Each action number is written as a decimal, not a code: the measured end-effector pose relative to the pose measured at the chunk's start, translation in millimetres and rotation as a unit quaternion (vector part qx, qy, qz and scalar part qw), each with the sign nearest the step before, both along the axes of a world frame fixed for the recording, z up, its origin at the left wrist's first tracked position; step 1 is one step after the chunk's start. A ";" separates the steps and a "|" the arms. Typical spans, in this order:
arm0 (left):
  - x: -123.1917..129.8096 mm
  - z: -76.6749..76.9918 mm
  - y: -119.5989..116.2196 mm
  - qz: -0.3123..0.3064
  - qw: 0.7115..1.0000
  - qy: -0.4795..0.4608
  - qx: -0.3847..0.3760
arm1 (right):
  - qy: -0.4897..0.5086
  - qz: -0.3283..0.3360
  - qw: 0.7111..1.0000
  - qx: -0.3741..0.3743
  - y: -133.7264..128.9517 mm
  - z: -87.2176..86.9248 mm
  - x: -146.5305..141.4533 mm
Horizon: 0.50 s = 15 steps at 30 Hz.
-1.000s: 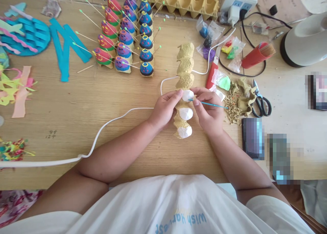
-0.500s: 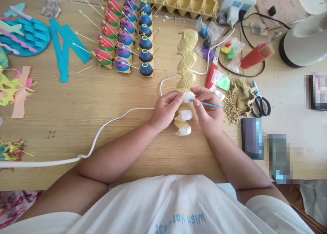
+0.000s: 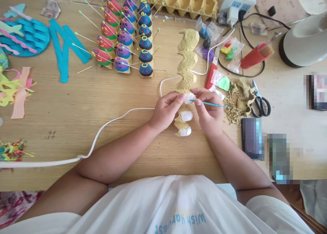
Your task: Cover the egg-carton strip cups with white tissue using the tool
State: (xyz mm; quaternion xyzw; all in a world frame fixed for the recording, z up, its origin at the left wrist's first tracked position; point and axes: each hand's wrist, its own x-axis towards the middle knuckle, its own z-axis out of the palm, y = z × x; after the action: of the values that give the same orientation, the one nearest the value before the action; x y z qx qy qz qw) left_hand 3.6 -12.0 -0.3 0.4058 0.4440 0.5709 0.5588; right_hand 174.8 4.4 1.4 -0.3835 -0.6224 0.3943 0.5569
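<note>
A strip of egg carton cups (image 3: 187, 61) lies lengthwise on the table in front of me. White clay (image 3: 186, 116) covers the faces of the two nearest cups, and a third white patch (image 3: 189, 98) sits between my hands. My left hand (image 3: 167, 109) grips the strip from the left, its thumb against that white patch. In the fingers of my right hand (image 3: 209, 107) is a thin blue modelling tool (image 3: 214, 104), its tip on the white clay and its other end pointing right.
Rows of painted egg carton figures (image 3: 125, 38) with pins stand at the back left. To the right are a red utility knife (image 3: 211, 73), scissors (image 3: 260, 102), carton scraps (image 3: 236, 101) and a phone (image 3: 251, 138). A white cable (image 3: 109, 119) crosses the left side.
The blue tool and the fingers of my right hand have shifted very slightly. The strip has moved a tiny bit; both hands keep their holds.
</note>
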 end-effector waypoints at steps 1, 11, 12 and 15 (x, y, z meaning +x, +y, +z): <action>-0.2 0.9 0.0 -0.002 1.000 0.002 0.004 | 0.002 0.002 1.000 0.000 0.0 -0.2 0.2; -1.2 5.5 2.7 -0.012 0.998 0.037 0.046 | 0.027 0.007 1.000 -0.006 -0.3 -0.2 0.8; -1.1 5.4 2.9 -0.013 0.998 0.040 0.052 | 0.026 0.005 1.000 -0.006 -0.3 -0.2 0.7; -1.3 4.9 3.2 -0.009 0.997 0.048 0.060 | 0.028 0.002 1.000 -0.007 -0.3 -0.4 0.3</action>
State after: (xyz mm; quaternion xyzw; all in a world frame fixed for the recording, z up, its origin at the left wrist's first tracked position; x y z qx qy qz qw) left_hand 2.3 -8.8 4.6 0.4696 0.4314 0.5713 0.5167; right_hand 175.2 4.0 1.0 -0.3751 -0.6041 0.4103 0.5709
